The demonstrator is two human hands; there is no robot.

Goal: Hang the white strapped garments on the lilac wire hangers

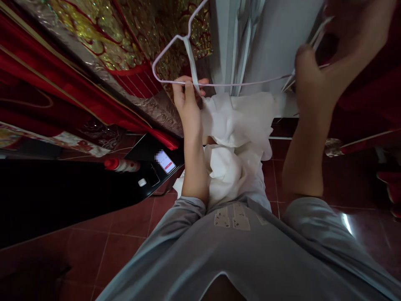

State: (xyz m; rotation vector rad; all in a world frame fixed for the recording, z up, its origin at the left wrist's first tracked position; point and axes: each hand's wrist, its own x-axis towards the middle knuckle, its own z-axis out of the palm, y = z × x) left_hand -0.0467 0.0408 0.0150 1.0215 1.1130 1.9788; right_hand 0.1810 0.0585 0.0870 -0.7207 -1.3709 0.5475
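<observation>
A thin pale pink clothes hanger (244,85) stretches across in front of me, its hook running out at the top. My left hand (187,98) pinches its lower bar near the left end, where a white strap (191,62) is looped over the hanger's shoulder. My right hand (332,71), somewhat blurred, is at the hanger's right end, with its thumb and fingers closed about another thin white strap (290,81). Below the bar a white garment (233,163) hangs in loose folds, reaching down in front of my body.
Red garments with gold sequins (125,33) hang at the left, and more dark red cloth (366,100) hangs at the right. A grey-white panel (282,37) stands ahead. On the black table (78,196) are a phone (166,161), a red-capped bottle (122,165) and a small white case (142,182).
</observation>
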